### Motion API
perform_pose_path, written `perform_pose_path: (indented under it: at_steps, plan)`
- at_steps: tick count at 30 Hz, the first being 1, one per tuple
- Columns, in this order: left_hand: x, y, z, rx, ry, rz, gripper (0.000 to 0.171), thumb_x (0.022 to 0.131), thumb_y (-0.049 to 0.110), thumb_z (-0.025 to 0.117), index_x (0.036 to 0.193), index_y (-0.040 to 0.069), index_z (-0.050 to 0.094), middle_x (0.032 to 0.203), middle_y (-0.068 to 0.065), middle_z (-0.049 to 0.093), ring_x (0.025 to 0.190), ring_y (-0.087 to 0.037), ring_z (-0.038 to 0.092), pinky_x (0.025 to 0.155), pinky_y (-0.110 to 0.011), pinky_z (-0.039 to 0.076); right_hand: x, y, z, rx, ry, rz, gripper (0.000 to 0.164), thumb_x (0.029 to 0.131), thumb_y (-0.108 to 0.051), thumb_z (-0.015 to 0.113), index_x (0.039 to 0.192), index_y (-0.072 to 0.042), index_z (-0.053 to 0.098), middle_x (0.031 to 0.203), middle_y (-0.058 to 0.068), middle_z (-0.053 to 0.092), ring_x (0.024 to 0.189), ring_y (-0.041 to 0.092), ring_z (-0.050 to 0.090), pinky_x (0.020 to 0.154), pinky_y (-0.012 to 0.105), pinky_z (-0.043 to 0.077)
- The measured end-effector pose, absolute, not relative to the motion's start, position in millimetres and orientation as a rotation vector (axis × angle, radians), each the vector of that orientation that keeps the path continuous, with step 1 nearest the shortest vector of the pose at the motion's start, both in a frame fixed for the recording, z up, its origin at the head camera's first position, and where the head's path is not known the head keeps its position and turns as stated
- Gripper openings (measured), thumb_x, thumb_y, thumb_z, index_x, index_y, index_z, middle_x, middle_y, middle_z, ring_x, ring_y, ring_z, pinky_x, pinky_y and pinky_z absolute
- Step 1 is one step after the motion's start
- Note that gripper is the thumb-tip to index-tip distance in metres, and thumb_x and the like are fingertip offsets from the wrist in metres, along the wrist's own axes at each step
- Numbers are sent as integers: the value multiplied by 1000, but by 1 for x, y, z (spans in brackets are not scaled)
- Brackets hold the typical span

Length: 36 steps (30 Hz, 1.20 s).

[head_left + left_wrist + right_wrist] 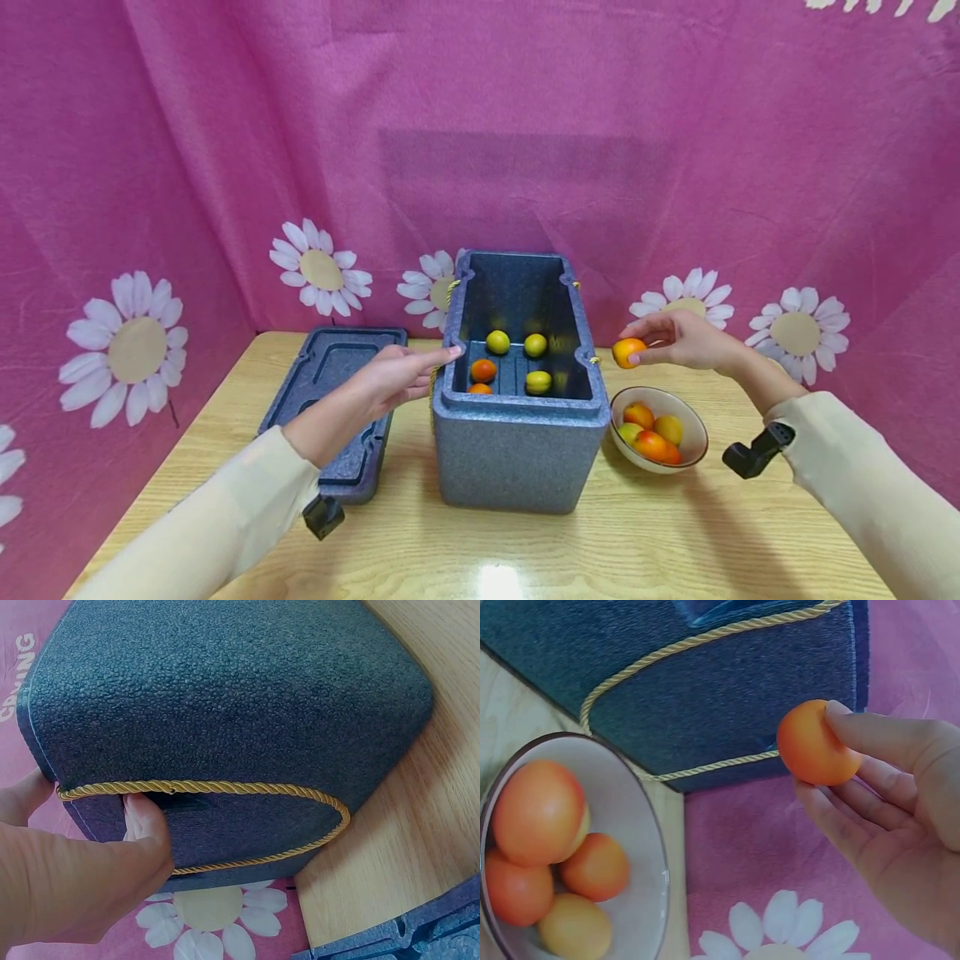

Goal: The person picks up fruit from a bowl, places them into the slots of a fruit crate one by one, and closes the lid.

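A grey speckled foam cooler box (517,462) stands lidless in the middle of the table, with several yellow and orange fruits on its floor, among them a yellow fruit (537,382). My left hand (397,375) holds its left rim, thumb on the edge and fingers against the outer side by the gold rope handle (247,787). To the right of the box, my right hand (686,340) pinches a small rounded orange fruit (814,742) between thumb and fingertips. That fruit is above a white bowl (703,429) with a dark rim, which holds several orange and yellow fruits.
The box's grey lid (341,358) lies on the table left of the box, partly behind the left forearm. A pink cloth (517,108) with white daisies hangs behind and beside the wooden table (405,550). Each wrist wears a black camera mount.
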<state>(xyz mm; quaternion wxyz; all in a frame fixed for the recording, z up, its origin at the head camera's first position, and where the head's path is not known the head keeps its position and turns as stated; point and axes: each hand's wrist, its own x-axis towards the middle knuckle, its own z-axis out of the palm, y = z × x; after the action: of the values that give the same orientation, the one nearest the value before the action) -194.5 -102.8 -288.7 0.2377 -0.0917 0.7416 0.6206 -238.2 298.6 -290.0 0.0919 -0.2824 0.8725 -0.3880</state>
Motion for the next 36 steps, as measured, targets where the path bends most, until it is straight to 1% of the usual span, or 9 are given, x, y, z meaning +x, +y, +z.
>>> perform_pose_path:
  at_steps: [4,9,14,16,21,24,28,31,36]
  plan:
    - [-194,-103,-289,-251,2033,1703,84,89,40,66,148,-1,22,155,-18,31,142,-33,37,114,-40,39,-238,295,-280,-842,2655,-1108,35,81,-8,75,113,5,65,97,0,74,86,1,67,78,13,56]
    - [-193,-103,-289,-234,2027,1717,84,90,39,65,148,-1,21,154,-18,32,141,-33,38,114,-40,39,-240,292,-270,-784,2654,-1097,36,82,-11,74,114,3,65,97,-6,73,87,0,66,78,13,55]
    - [-193,-103,-289,-229,2030,1722,84,90,39,65,149,-1,21,154,-19,31,141,-34,37,114,-40,39,-243,289,-261,-812,2610,-1101,35,85,-8,71,116,5,63,96,-8,72,85,5,66,77,15,57]
    - [-193,-102,-289,-230,2032,1722,84,90,39,65,149,-1,21,154,-20,31,141,-34,37,114,-40,39,-244,288,-257,-824,2614,-1078,35,85,-7,71,116,6,62,97,-3,73,83,5,66,76,16,57]
    - [-193,-102,-290,-233,2035,1720,84,90,40,66,148,-1,21,153,-20,32,140,-34,39,114,-41,39,-246,282,-247,-835,2644,-1014,35,85,-7,71,117,6,63,103,16,72,85,1,65,77,14,56]
    - [-193,-102,-290,-232,2037,1715,84,90,40,66,148,-1,22,153,-20,32,140,-34,38,114,-41,39,-247,278,-242,-820,2641,-1016,36,85,-7,71,117,6,62,106,21,71,87,1,66,79,14,56]
    - [-193,-102,-289,-228,2045,1704,84,90,40,65,148,-1,22,154,-20,32,141,-34,37,114,-41,38,-248,272,-234,-771,2656,-990,36,85,-10,71,118,3,63,107,19,71,88,7,67,80,15,56]
    - [-193,-102,-289,-219,2041,1707,83,90,40,65,148,-1,22,154,-19,32,141,-34,37,114,-41,38,-249,267,-227,-746,2668,-951,37,85,-13,72,118,1,63,107,16,71,89,8,67,81,15,56]
    - [-193,-103,-290,-221,2027,1721,84,90,40,65,149,-1,21,154,-20,31,140,-35,38,114,-41,38,-252,258,-217,-784,2652,-912,39,86,-15,71,119,3,62,107,16,71,90,10,67,80,14,55]
